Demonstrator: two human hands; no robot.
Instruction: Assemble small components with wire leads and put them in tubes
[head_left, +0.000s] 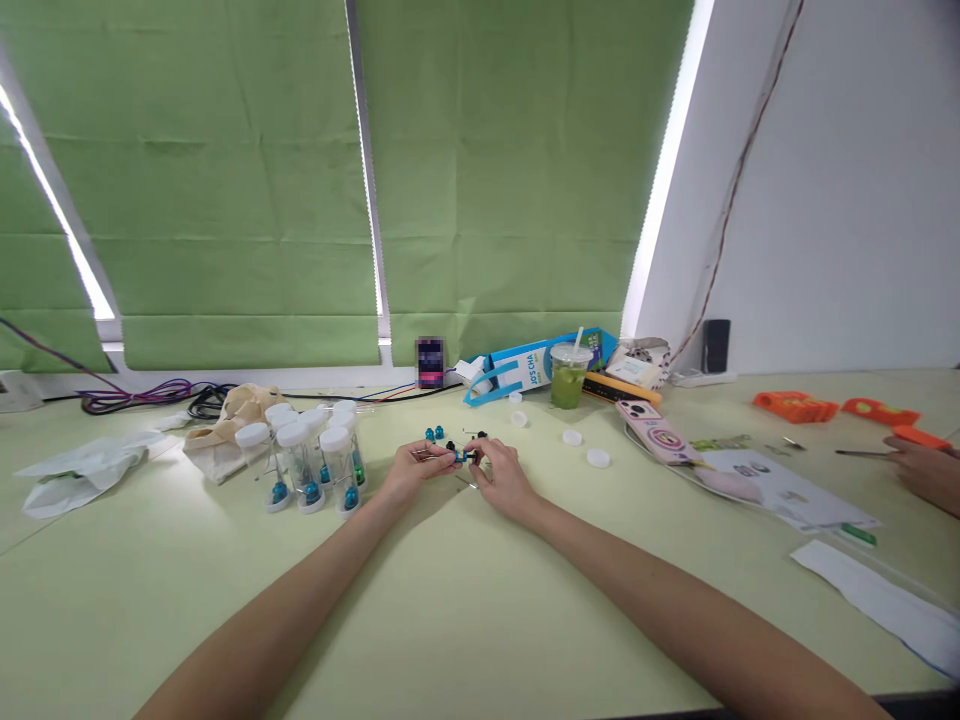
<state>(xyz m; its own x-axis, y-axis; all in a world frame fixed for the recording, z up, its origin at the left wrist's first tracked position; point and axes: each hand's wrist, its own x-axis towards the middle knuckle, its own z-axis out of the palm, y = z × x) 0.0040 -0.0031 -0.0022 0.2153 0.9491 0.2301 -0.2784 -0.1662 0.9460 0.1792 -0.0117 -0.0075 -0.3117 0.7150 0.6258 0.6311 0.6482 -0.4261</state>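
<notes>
two hands (411, 472) (504, 478) around a blue part (463, 456), "joscha" carton (536, 368) behind

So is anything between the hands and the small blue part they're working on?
Nothing visible. Both hands, left and right, already pinch the blue part between their fingertips; the vials stand off to the left.

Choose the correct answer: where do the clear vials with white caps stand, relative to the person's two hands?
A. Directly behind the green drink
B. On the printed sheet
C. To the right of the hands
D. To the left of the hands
D: the vials stand left of the left hand and right hand, which meet over a small blue part.
</notes>
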